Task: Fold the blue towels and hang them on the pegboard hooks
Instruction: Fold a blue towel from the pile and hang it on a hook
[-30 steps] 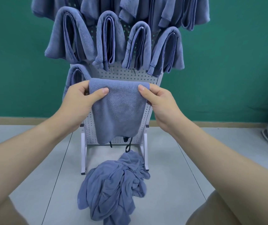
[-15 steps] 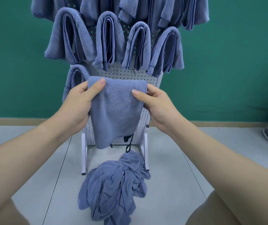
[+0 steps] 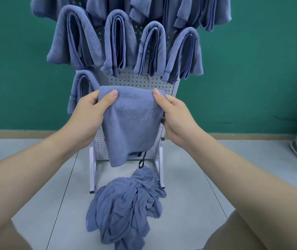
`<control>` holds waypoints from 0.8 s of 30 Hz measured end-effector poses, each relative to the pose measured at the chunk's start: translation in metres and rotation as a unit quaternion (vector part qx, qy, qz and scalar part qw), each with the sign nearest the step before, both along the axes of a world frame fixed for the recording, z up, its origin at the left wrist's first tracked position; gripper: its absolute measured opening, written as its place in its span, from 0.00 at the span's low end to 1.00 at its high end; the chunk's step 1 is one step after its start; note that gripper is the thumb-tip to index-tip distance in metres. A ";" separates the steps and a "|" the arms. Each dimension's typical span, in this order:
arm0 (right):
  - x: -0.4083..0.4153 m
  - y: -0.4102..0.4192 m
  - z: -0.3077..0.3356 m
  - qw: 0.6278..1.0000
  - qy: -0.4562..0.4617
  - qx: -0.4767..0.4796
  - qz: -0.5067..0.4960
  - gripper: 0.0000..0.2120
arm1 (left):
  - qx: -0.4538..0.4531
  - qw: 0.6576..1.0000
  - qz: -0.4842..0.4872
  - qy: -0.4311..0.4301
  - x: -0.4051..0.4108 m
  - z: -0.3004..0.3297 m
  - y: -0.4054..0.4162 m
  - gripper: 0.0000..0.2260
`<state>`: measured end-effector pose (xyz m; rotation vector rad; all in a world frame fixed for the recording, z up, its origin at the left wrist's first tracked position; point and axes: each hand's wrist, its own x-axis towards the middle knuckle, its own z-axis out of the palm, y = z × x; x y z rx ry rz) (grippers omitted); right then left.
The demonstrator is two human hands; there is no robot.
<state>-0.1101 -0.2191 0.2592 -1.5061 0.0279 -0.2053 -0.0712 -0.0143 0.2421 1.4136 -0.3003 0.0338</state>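
Both hands have spread apart since half a second ago, drawing the folded towel's (image 3: 131, 123) top edge flat again in front of the pegboard (image 3: 140, 82). Nearest the viewer, a heap of unfolded blue towels (image 3: 126, 208) lies on the grey floor (image 3: 189, 222) at the foot of the pegboard. Above the heap, the left hand (image 3: 88, 114) pinches the folded towel's upper left corner, thumb (image 3: 110, 98) on the near face and fingers curled behind the cloth. The right hand (image 3: 175, 116) pinches the upper right corner likewise, thumb (image 3: 159, 98) in front, fingers hidden behind. The folded towel hangs from these two grips, covering the middle of the pegboard, its lower edge tapering to the left. One hung towel (image 3: 82, 87) shows at the pegboard's left edge, just behind the left hand. Four hung towels (image 3: 126, 44) drape side by side higher on the pegboard, with more (image 3: 162, 8) above them. A green wall (image 3: 252, 69) stands behind the pegboard.
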 end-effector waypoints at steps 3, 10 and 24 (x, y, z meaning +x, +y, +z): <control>-0.001 0.001 0.003 0.999 0.012 0.034 0.032 0.19 | -0.062 0.997 -0.032 0.045 -0.001 0.003 -0.002 0.12; 0.000 -0.002 0.000 0.997 -0.009 0.043 0.057 0.16 | -0.066 0.991 -0.102 0.048 0.003 0.001 0.005 0.20; 0.004 0.000 -0.007 0.998 -0.048 -0.018 -0.040 0.11 | -0.048 0.964 -0.175 0.196 -0.014 -0.023 -0.011 0.27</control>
